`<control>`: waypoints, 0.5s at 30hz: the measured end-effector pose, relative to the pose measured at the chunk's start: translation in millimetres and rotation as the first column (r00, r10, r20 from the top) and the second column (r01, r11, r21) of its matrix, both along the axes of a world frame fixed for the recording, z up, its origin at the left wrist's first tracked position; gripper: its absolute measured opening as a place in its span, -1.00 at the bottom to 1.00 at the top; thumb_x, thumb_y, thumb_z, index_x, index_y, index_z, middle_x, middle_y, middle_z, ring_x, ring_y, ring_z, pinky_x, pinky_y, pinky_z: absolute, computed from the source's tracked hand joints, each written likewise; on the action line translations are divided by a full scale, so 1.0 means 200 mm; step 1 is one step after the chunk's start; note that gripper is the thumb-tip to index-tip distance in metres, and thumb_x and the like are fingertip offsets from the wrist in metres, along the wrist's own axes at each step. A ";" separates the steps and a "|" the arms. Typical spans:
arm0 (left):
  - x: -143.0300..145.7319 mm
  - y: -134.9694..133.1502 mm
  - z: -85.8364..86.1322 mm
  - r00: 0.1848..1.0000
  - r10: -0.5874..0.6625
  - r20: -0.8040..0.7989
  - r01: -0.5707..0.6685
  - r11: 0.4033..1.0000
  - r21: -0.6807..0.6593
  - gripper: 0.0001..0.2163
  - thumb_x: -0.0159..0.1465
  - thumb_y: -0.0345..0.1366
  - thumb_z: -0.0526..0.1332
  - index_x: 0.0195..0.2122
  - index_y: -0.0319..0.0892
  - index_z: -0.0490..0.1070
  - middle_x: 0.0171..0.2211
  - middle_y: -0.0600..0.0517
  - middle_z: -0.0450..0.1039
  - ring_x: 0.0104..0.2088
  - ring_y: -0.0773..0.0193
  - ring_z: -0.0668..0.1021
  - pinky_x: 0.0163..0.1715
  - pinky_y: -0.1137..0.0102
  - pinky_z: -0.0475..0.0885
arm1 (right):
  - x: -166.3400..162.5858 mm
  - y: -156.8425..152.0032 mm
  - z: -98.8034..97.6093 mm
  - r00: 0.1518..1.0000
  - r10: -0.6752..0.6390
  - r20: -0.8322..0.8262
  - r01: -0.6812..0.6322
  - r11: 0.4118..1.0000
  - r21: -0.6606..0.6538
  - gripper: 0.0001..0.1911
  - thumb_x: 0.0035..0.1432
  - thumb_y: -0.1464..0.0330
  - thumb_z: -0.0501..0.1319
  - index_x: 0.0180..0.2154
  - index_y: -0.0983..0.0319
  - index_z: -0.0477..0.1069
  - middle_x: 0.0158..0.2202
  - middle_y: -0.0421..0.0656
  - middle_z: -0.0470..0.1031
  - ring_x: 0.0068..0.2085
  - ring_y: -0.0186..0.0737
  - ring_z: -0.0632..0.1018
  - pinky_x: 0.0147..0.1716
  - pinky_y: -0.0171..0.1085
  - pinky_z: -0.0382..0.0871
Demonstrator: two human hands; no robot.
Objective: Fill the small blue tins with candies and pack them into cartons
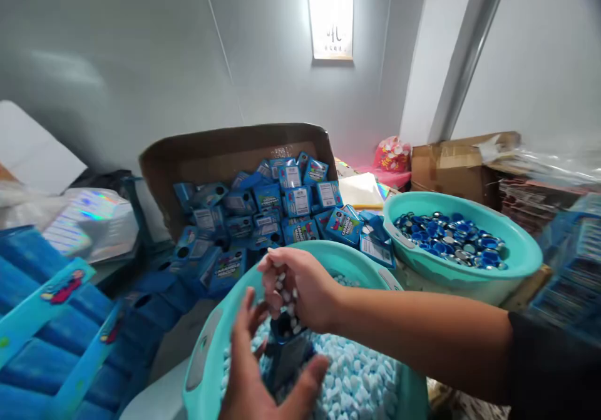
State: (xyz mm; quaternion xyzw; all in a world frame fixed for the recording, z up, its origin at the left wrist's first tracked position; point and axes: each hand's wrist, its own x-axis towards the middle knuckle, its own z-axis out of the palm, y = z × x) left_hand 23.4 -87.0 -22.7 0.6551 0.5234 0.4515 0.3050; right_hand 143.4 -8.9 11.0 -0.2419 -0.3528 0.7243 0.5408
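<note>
Over a turquoise tub (204,338) of small, pale, pebble-like pieces (357,370), both of my hands are at work. My right hand (307,288) is cupped with its fingers bent, and several white pieces (286,295) drop from it. Below them a small dark-blue box (288,360) is tilted with its round hole facing up, and pieces sit at the hole. My left hand (256,370) curves around this box, thumb on the right and fingers on the left; its fingers are slightly blurred and their contact is partly hidden.
Behind the tub, a tipped cardboard carton (235,141) spills many blue printed boxes (270,198). At the right stands another turquoise basin (521,257) with shiny blue and silver caps (446,235). Stacked blue boxes (51,351) fill the left side; a brown carton (455,173) stands behind the basin.
</note>
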 end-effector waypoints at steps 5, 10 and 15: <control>0.04 0.00 -0.01 0.992 0.013 -0.128 -0.022 0.997 -0.072 -0.42 0.18 -0.11 0.19 0.24 0.02 0.16 0.03 0.01 0.50 0.09 -0.02 0.51 -0.01 0.24 0.49 | 0.00 -0.02 0.02 1.000 0.001 -0.001 -0.001 1.000 -0.015 -0.72 0.06 0.15 0.22 -0.42 0.26 0.38 -0.66 -0.31 0.29 -0.69 -0.38 0.31 -0.70 -0.37 0.23; 0.03 0.01 0.02 0.991 0.012 -0.131 -0.009 1.000 0.024 -0.56 0.18 -0.15 0.12 0.11 -0.01 0.31 0.03 0.03 0.50 0.21 0.00 0.39 0.15 0.22 0.36 | 0.01 -0.05 0.04 0.999 0.039 0.014 -0.039 0.999 0.005 -0.69 0.09 0.13 0.22 -0.42 0.26 0.37 -0.63 -0.31 0.28 -0.67 -0.41 0.28 -0.68 -0.38 0.23; -0.01 0.03 0.01 0.990 -0.023 -0.142 0.036 0.996 0.084 -0.60 0.15 -0.16 0.16 0.05 0.04 0.36 0.03 0.03 0.49 0.25 -0.04 0.33 0.23 0.12 0.26 | 0.02 -0.07 0.08 0.993 0.116 0.011 -0.116 0.992 0.050 -0.67 0.10 0.10 0.23 -0.41 0.26 0.38 -0.60 -0.30 0.31 -0.64 -0.42 0.30 -0.60 -0.36 0.29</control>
